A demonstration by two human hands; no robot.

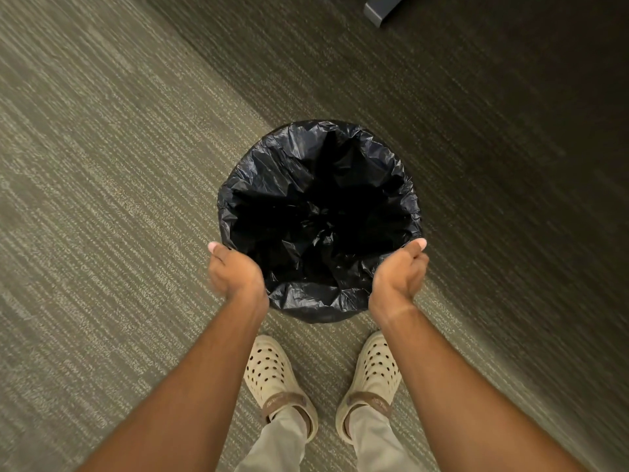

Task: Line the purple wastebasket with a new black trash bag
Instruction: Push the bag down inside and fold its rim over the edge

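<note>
Fingers curl out of sight around the outside of the bag-covered rim, thumbs on top, so a firm grip cannot be confirmed.

The left hand [235, 272] and right hand [398, 272] sit on opposite sides of the near rim of the black trash bag [289, 165], which is opened and folded over the wastebasket standing on the carpet [102, 165] just ahead of the person's cream clogs [269, 373]. No purple shows, since the film hides the basket wall. The job looks nearly done. The risk I see is in the loose, crumpled film: if the overhang is short or uneven, letting go or pressing the bag down could pull the edge off the rim and into the basket, and a hard tug could tear the thin plastic.
</note>
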